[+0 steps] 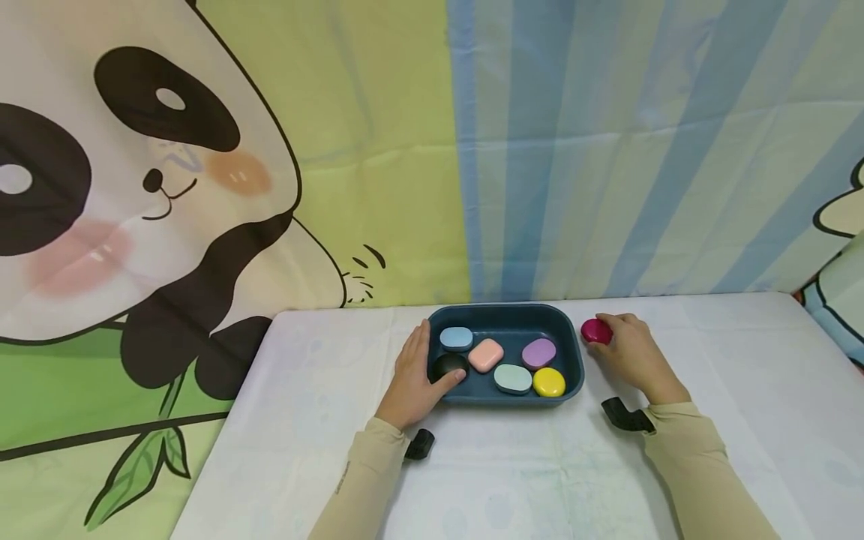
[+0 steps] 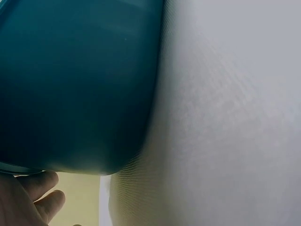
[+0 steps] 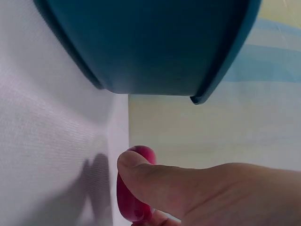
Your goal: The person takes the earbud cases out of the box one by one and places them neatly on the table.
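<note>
Right hand [image 1: 634,354] pinches glossy magenta rounded piece [image 1: 596,331], dark-blue oblong plastic-looking tray [image 1: 501,327] just left of those fingers, left hand [image 1: 413,384] straight-fingered along tray's opposite end.

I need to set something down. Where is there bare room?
White cloth lies bare before the tray between the sleeves, left of the left hand and right of the right hand. Inside it, room lies behind the pink piece and purple piece. Crowded: left end, by blue piece and black piece; near right, by green piece and yellow piece.
</note>
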Demonstrator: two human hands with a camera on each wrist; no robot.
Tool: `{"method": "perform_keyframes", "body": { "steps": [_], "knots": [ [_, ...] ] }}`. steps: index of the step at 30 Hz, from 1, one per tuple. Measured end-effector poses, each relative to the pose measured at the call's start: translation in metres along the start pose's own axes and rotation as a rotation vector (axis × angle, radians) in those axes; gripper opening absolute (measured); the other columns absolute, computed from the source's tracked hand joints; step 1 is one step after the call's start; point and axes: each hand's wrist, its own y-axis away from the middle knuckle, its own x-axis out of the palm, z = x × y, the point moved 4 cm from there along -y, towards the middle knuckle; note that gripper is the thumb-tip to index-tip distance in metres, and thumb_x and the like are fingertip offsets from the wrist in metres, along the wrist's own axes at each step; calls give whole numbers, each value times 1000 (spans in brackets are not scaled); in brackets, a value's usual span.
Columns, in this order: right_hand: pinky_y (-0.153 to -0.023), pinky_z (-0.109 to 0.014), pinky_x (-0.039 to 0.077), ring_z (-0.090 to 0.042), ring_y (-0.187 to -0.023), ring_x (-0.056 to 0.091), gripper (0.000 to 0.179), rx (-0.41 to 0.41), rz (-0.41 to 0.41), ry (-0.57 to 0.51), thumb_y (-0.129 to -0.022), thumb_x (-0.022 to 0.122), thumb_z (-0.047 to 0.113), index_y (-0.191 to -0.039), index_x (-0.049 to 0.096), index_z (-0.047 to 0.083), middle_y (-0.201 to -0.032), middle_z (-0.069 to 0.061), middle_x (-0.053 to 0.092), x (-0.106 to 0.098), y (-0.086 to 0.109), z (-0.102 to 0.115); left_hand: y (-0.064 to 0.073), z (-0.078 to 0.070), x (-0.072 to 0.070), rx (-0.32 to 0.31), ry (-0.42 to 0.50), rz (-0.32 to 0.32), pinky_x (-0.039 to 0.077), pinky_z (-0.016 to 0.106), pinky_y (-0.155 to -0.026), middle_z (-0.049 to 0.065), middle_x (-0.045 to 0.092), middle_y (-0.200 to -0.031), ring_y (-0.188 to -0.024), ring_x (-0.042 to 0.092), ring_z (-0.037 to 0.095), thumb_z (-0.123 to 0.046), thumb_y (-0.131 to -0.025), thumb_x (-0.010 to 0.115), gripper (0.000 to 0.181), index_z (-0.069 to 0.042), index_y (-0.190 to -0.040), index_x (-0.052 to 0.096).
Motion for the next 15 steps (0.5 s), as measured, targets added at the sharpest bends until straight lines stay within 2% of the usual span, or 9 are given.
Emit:
{"method": "perform_keyframes", "body": {
  "steps": [8,15],
  "knots": [
    [-87,-62,52,-54,-111,44,58,8,37,24,-90,75,11,-136,50,-14,-124,-40,48,7,0,-2,1,0,0,-10,-7,3,14,56,-121,2,9,-169,-154,7,26,-62,-91,64,105,-14,-163,5],
    [-87,-61,53,-53,-112,44,59,29,62,39,-90,75,9,-138,49,-14,-125,-39,48,11,-2,-2,2,-3,-1,0,3,-2,15,58,-120,4,10,-169,-154,8,28,-60,-91,65,104,-12,-163,7]
  ]
}}
